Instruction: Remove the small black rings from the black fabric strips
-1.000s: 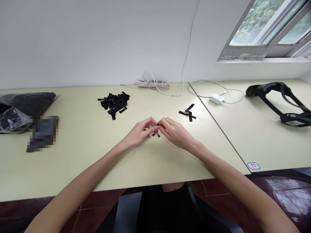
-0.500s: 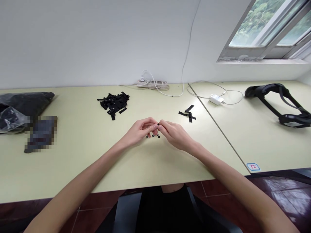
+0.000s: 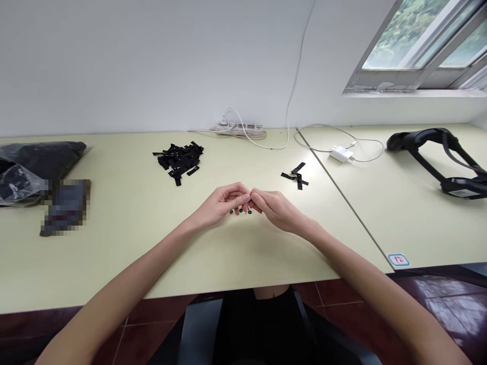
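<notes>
My left hand and my right hand meet over the table, thumbs and fingers pinched together. Whatever they pinch between the fingertips is dark, tiny and mostly hidden. Just beneath the fingers lie several small black ring-like pieces on the tabletop. Beyond my left hand sits a heap of short black fabric strips. A few more black strips lie crossed over one another past my right hand.
The pale green table has a seam on the right. A power strip, a white charger with its cable and a black headset lie toward the back and right. On the left is a black plastic bag beside a blurred-out item.
The whole view has shifted slightly. My hands stay together, fingertips a little closer, and the dark bit between them shows less than before.
</notes>
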A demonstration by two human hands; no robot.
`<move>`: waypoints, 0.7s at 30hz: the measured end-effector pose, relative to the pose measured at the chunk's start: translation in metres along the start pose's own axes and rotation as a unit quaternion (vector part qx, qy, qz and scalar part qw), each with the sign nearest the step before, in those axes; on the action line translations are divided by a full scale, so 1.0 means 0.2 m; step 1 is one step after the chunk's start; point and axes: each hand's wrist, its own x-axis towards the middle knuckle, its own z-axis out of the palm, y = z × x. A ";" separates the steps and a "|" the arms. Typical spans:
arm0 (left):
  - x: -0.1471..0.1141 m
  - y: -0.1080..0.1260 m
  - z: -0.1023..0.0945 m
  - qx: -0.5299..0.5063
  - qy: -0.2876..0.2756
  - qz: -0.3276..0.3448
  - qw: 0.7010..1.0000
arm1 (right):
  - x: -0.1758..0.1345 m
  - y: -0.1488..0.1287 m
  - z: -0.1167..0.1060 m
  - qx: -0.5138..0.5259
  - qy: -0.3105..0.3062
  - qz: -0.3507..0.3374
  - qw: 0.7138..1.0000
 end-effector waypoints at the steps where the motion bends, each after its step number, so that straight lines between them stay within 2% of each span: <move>1: 0.00 0.00 0.00 -0.008 -0.001 0.002 1.000 | 0.00 0.00 0.00 0.006 0.003 0.000 1.000; 12: 0.00 0.00 0.02 -0.058 -0.022 0.013 0.998 | -0.01 0.04 0.03 0.026 0.008 0.028 0.999; 21: 0.01 -0.03 0.05 -0.090 -0.023 0.026 0.995 | -0.01 0.02 0.02 0.019 0.001 0.046 0.999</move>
